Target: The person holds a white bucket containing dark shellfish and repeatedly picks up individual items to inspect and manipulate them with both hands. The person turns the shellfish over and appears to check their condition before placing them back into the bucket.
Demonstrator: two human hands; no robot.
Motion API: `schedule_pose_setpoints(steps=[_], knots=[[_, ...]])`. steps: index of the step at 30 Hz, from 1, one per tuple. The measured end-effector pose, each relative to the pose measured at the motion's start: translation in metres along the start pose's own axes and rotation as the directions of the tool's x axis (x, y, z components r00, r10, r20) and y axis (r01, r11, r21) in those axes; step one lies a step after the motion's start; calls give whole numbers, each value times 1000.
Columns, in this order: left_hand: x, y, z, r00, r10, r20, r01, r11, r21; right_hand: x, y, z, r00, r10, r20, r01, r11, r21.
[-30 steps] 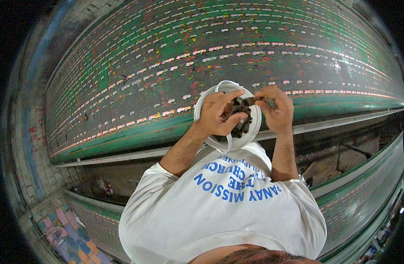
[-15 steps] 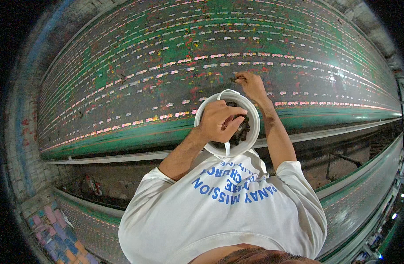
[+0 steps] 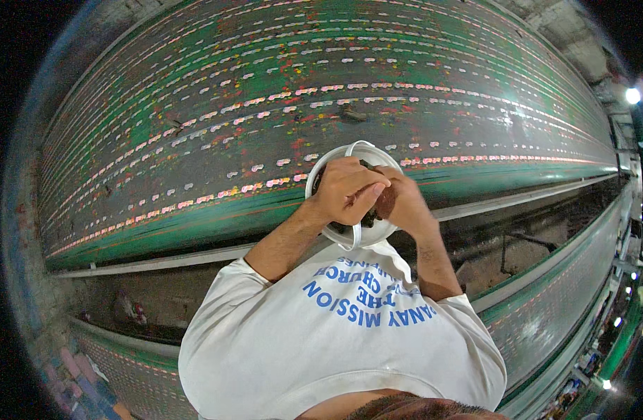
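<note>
A white bucket [image 3: 313,183] with several dark chunks in it is held in front of my chest. Its white handle [image 3: 356,236] runs under my left hand [image 3: 349,190], whose fingers are wrapped round it. My right hand [image 3: 403,199] reaches into the bucket beside the left, and its fingertips are hidden by the rim and the other hand. Beyond the bucket, a small dark piece [image 3: 353,114] lies on a long green and grey table [image 3: 216,155], which carries rows of small white and pink printed marks.
A pale rail [image 3: 181,264] borders the table's near side. Behind me runs a gap with a dirt floor [image 3: 531,241], then another green table [image 3: 556,294]. A block wall [image 3: 38,231] stands at the left, and lamps [image 3: 633,96] shine at the right.
My right hand has come back from over the table into the bucket. A dark piece now shows on the table near where it was. My left hand keeps its grip.
</note>
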State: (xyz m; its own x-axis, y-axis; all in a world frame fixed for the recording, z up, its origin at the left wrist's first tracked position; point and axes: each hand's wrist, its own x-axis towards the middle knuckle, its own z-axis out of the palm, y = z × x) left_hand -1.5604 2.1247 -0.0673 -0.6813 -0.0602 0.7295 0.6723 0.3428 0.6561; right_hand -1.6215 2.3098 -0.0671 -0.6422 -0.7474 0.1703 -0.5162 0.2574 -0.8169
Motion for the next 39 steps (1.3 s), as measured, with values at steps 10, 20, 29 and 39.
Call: schedule_pose_setpoints(steps=[10, 20, 29, 39], knots=[[-6, -3, -3, 1000, -1, -3, 0, 994, -106, -2, 7, 40, 964, 94, 250, -55, 986, -159], [-2, -2, -3, 999, -22, 31, 27, 983, -182, -24, -2, 40, 944, 292, 154, -328, 883, 336], [10, 7, 4, 993, 1, 119, 20, 985, -174, -44, 55, 52, 932, 268, 243, -361, 737, 571], [34, 32, 85, 946, 62, 320, 19, 970, -244, -45, 53, 14, 967, -251, 39, 243, 959, 145]])
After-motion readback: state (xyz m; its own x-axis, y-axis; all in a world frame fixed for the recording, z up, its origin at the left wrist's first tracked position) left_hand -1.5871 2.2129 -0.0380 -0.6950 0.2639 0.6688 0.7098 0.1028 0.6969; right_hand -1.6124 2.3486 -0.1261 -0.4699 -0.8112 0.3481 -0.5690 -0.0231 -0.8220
